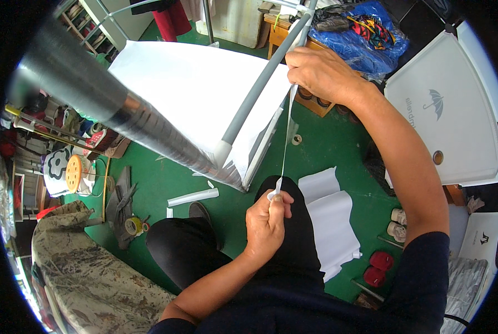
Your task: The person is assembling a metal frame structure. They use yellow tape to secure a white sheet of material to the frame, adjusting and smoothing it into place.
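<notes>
A narrow white strip of tape [287,131] stretches taut between my two hands. Its lower end is pinched in my left hand [266,225], closed above my knee; a small round white piece, perhaps the roll, shows at the thumb. My right hand [322,72] is closed on the upper end, against a tube of the frame; its fingertips are partly hidden. Beside it, a grey tube [265,83] slants down to a corner where a thicker pole wrapped in clear film [165,131] meets it. A large white sheet [187,78] spans the frame behind them.
On the green floor lie a white sheet [332,222], a white strip [193,196], a small tape roll [297,140] and a yellow tape roll [133,225]. A white panel [443,111] stands at right, camouflage cloth [82,267] at left. Blue plastic [371,39] covers a wooden table.
</notes>
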`<state>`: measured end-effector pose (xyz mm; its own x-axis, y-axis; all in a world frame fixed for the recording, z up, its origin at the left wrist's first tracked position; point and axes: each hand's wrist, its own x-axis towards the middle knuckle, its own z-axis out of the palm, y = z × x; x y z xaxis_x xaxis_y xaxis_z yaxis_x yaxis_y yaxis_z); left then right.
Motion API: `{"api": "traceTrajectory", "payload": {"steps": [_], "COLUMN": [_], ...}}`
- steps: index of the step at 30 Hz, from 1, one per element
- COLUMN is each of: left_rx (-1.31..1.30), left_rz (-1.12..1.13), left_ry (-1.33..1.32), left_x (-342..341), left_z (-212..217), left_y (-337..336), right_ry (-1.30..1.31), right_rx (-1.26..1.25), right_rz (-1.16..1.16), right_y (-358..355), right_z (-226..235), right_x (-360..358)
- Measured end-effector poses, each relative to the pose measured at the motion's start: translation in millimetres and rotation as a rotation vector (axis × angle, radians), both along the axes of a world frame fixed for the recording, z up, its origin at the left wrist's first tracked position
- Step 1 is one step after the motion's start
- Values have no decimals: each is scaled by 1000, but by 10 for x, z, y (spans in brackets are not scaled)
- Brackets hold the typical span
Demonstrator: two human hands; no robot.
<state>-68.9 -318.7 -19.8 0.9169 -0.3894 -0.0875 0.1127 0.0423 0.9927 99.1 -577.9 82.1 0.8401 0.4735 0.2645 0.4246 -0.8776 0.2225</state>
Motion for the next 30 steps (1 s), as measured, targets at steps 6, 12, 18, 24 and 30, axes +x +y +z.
{"api": "traceTrajectory", "payload": {"steps": [6, 12, 18, 24, 30], "left_rx": [16, 55, 67, 77, 110], "left_rz": [-11, -16, -17, -27, -89], "left_ry": [-21, -47, -75, -71, -304], "left_x": [-9, -3, -4, -19, 35], "left_z": [-54, -48, -54, -107, -122], "left_y": [24, 70, 72, 81, 102], "right_ry": [-91, -108, -180, -212, -149], "right_rx": [-139, -206, -210, -180, 68], "right_rz": [97, 20, 55, -1, -164], "right_y": [-58, -13, -72, -146, -319], "right_z": [15, 2, 32, -13, -152], "right_x": [-7, -54, -74, -76, -247]}}
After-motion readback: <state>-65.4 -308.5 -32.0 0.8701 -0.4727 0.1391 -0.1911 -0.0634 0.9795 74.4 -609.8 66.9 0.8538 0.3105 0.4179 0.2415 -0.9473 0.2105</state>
